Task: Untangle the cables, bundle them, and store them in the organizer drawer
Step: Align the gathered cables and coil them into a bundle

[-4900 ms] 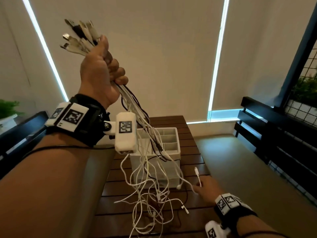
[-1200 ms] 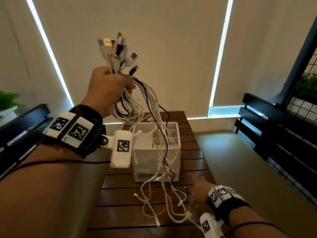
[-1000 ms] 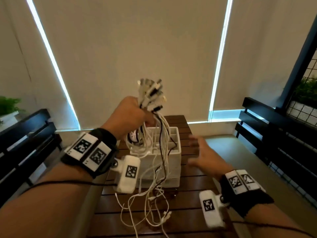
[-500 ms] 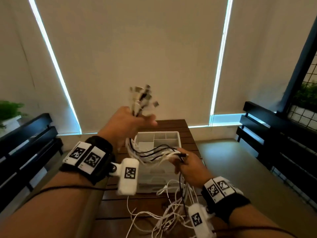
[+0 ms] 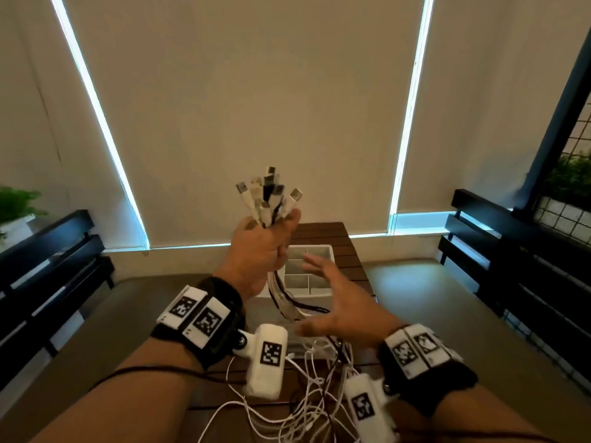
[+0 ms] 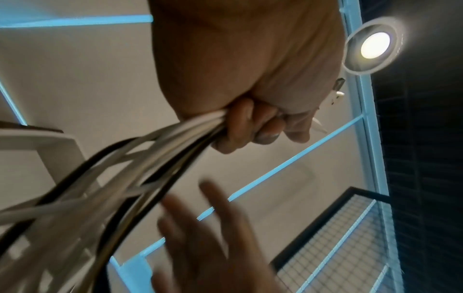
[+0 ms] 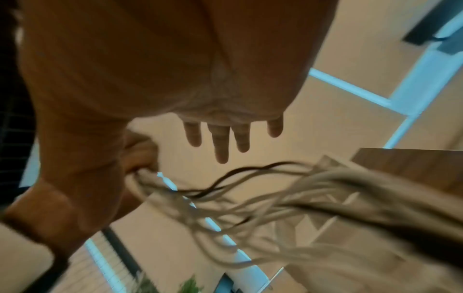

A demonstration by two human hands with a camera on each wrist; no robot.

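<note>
While the left hand (image 5: 260,251) grips the cables (image 5: 289,302) in a fist just below their connector ends (image 5: 267,195), those plugs fan upward and the strands hang down past the near-left side of the white organizer (image 5: 315,287) onto the wooden counter (image 5: 323,231). Right hand (image 5: 339,306) is spread wide, fingers straight, holding nothing, hovering just right of the hanging strands and over the organizer (right wrist view is blurred, but the four fingers read straight).

Loose tails lie in a messy pile on the near part of the counter, white strands with at least one dark one crossing among them.

Judgement: cables are gathered at one end, not yet untangled or bundled; nothing is stored.

How to do this step well:
- keep the left fist firm so the plug ends stay aligned
- close the right hand around the strands just under the left fist, then slide down to comb out crossings
- go slow at snags; pulling hard likely tightens knots
- watch the tails near the organizer, they could drag it
</note>
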